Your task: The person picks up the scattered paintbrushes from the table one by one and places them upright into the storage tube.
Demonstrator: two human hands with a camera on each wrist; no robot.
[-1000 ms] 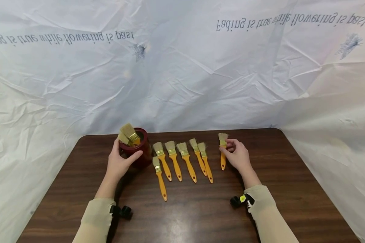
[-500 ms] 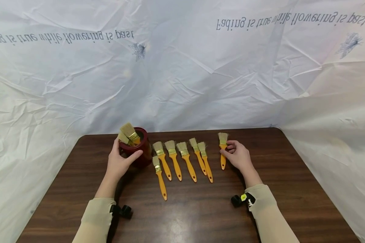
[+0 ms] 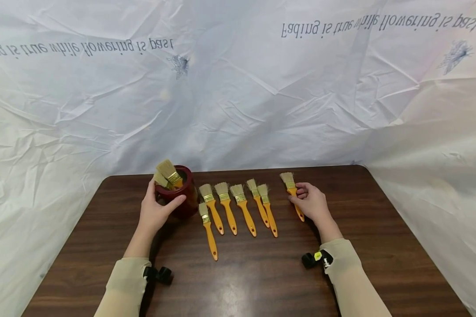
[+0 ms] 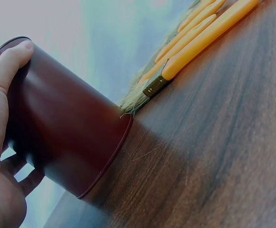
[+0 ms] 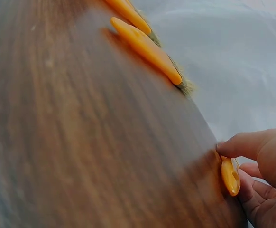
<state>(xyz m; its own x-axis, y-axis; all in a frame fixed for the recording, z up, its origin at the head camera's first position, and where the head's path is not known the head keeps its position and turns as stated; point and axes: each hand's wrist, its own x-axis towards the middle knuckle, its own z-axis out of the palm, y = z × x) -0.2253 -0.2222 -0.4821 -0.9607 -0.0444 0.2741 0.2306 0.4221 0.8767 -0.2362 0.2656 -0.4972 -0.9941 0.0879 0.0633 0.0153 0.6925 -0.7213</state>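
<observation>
A dark wood-grain tabletop [image 3: 258, 281] with rounded far corners meets creased white sheeting [image 3: 238, 88] printed with flipped lettering [image 3: 381, 24]. Nine brushes show: two bristles-up in a dark red pot [image 3: 188, 202], six lying brushes [image 3: 244, 216] in a loose group beside it, and one held brush [image 3: 288, 179]. The left hand [image 3: 155, 215] curls round the pot near the far edge; well apart, the right hand [image 3: 312, 203] pinches the held brush. Wood spreads nearer the viewer and rightward.
</observation>
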